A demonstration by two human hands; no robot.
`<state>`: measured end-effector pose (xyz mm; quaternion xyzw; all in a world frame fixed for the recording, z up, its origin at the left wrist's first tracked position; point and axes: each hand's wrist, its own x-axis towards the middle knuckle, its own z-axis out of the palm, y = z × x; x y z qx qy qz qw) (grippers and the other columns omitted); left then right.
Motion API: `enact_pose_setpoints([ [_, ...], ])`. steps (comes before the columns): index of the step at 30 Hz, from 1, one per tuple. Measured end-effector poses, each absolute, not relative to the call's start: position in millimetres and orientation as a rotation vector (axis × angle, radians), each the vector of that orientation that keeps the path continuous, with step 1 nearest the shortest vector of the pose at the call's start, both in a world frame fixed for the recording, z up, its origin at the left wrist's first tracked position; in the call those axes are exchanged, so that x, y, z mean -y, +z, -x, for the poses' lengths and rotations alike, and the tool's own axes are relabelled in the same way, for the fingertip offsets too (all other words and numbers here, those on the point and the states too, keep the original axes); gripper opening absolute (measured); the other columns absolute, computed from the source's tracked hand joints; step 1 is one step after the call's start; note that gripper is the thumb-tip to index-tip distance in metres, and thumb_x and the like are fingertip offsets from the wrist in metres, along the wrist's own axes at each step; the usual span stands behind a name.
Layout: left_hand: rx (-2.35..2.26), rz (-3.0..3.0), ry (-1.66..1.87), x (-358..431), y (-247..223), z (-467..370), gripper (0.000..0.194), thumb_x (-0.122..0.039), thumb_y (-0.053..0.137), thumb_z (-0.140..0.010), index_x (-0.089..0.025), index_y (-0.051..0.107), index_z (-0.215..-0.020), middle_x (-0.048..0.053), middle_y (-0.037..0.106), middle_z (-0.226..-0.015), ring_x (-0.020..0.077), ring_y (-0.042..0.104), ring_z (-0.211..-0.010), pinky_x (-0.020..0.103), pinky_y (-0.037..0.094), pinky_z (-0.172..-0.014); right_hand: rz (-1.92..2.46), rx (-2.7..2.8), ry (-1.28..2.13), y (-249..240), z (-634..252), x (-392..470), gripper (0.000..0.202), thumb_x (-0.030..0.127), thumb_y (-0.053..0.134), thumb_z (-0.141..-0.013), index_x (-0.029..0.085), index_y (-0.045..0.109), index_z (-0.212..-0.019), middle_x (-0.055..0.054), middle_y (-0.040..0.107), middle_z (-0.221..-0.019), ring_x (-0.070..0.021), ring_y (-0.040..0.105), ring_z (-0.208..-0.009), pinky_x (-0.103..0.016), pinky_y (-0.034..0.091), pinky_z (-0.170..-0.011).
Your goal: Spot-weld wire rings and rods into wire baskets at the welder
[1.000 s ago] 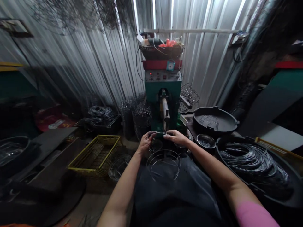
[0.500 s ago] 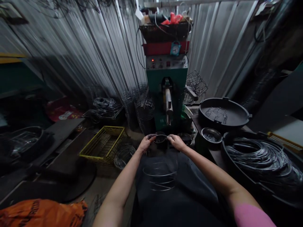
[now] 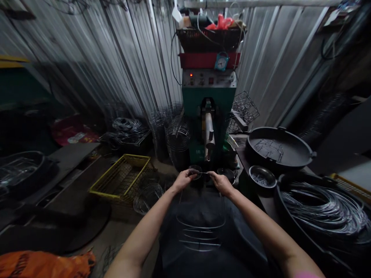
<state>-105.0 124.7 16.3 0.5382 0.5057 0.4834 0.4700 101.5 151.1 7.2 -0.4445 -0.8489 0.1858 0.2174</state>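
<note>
My left hand (image 3: 185, 180) and my right hand (image 3: 222, 183) are stretched out in front of me, each closed with the fingertips pinching a thin metal wire. That wire seems to be the top of a wire frame (image 3: 199, 243), whose curved and straight wires hang over my dark apron (image 3: 185, 262); the joins between are too dark to make out. Just beyond my hands a green machine (image 3: 191, 112) stands upright, its metal arm (image 3: 209, 129) pointing down above them. A small red light glows on its panel.
Right: a black round tray (image 3: 295, 152) with wire pieces, a metal bowl (image 3: 262, 177) of small parts, and a tub of wire hoops (image 3: 324, 204). Left: a yellow wire basket (image 3: 106, 195), coiled wire (image 3: 147, 197) and an orange sack (image 3: 43, 264). Stacked wire rings (image 3: 177, 135) flank the machine.
My hands have come slightly lower and nearer, still gripping the wire. The held wire, seen as a loop before, now looks almost edge-on, and the hanging frame has turned. My view has shifted slightly.
</note>
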Motion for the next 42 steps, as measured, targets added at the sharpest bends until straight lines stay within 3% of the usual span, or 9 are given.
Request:
enact_pose_setpoints([
  [8,-1.253,-1.820,1.156,-145.8,14.4,97.2,0.024,-0.026,0.057,-0.070,-0.026,0.066,-0.093,0.003,0.068,-0.089,0.0200,0.060,-0.082,0.029,0.044,-0.075,1.377,2.527,0.227,8.9,-108.2,-174.9,0.032,0.022,0.037,-0.086,0.027,0.051,-0.115,-0.007,0.065,-0.091,-0.0182,0.061,-0.074,-0.023,0.040,-0.060],
  [12,-1.259,-1.832,1.164,-160.8,17.4,93.2,0.024,-0.017,0.061,-0.064,-0.027,0.067,-0.085,0.003,0.068,-0.079,0.0196,0.061,-0.077,0.026,0.045,-0.068,1.461,2.617,0.109,18.5,-108.6,-183.5,0.035,0.018,0.035,-0.085,0.026,0.048,-0.117,-0.008,0.064,-0.091,-0.0190,0.061,-0.073,-0.024,0.038,-0.058],
  [17,-1.283,-1.693,1.109,-177.4,27.1,90.9,0.019,-0.013,0.062,-0.059,-0.026,0.066,-0.072,0.002,0.065,-0.068,0.0191,0.060,-0.072,0.022,0.042,-0.061,1.432,2.582,0.200,26.6,-107.5,-199.3,0.030,0.022,0.034,-0.087,0.025,0.052,-0.110,-0.006,0.065,-0.085,-0.0181,0.061,-0.072,-0.023,0.036,-0.057],
  [25,-1.374,-1.814,1.045,-192.1,34.5,90.8,0.020,-0.008,0.057,-0.061,-0.022,0.065,-0.074,0.000,0.062,-0.061,0.0160,0.058,-0.064,0.022,0.038,-0.060,1.388,2.453,0.430,30.1,-106.7,-218.1,0.024,0.024,0.039,-0.086,0.026,0.056,-0.102,-0.004,0.066,-0.081,-0.0159,0.060,-0.071,-0.020,0.034,-0.057],
  [32,-1.509,-2.025,0.756,-193.1,33.7,90.1,0.029,-0.007,0.050,-0.068,-0.021,0.062,-0.091,0.002,0.064,-0.076,0.0148,0.058,-0.074,0.021,0.038,-0.066,1.410,2.469,0.468,34.6,-107.4,-218.1,0.023,0.023,0.040,-0.085,0.025,0.055,-0.103,-0.004,0.066,-0.085,-0.0157,0.060,-0.075,-0.019,0.034,-0.059],
  [42,-1.549,-2.066,0.708,-192.9,34.1,89.5,0.030,-0.007,0.050,-0.069,-0.021,0.061,-0.093,0.002,0.065,-0.078,0.0156,0.058,-0.075,0.021,0.038,-0.066,1.431,2.459,0.454,34.8,-106.6,-217.4,0.022,0.025,0.039,-0.085,0.025,0.056,-0.100,-0.003,0.066,-0.079,-0.0155,0.059,-0.069,-0.020,0.032,-0.057],
])
